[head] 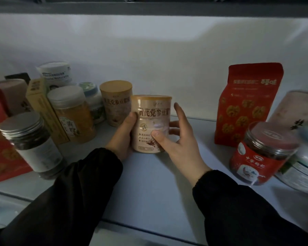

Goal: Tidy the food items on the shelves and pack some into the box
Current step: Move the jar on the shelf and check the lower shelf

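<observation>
The beige canister with an orange lid (pixel 152 121) stands upright at the middle of the pale shelf (pixel 149 192), held between both hands. The left hand (pixel 123 137) wraps its left side, thumb on the label. The right hand (pixel 181 148) pinches its right side, thumb in front and fingers behind, with the index finger raised clear. A matching canister (pixel 115 102) stands just behind to the left, beside an amber jar (pixel 73 112). A red walnut pouch (pixel 245 103) and a red-labelled jar (pixel 261 153) stand well apart on the right.
</observation>
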Demonstrator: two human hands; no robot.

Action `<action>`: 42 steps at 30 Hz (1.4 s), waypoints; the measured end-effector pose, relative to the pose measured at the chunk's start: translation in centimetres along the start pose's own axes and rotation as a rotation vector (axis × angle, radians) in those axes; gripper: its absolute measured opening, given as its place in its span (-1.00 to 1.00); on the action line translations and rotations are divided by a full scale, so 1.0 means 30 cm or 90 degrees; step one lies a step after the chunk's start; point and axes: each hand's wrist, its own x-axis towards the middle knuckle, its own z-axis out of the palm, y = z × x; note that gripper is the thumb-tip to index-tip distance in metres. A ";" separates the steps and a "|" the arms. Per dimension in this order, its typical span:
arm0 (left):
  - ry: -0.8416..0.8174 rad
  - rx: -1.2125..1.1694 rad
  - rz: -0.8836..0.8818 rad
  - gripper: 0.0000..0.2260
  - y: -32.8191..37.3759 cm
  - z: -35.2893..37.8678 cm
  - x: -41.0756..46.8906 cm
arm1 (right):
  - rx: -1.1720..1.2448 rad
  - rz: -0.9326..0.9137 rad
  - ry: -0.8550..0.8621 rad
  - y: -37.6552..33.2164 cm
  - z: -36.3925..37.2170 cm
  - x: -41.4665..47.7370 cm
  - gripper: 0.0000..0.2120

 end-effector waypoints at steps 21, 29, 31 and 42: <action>-0.299 0.252 0.030 -0.84 0.021 0.042 -0.075 | -0.154 0.007 0.166 -0.138 -0.034 -0.200 -0.16; -0.424 0.389 0.066 -0.65 0.009 0.120 -0.201 | -0.540 -0.013 0.177 -0.277 -0.118 -0.341 -0.17; -0.430 0.443 0.099 -0.58 0.005 0.135 -0.227 | -0.639 -0.029 0.138 -0.286 -0.148 -0.362 -0.22; -0.434 1.109 0.198 -0.46 -0.086 0.234 -0.317 | -0.753 0.078 0.107 -0.366 -0.429 -0.538 -0.35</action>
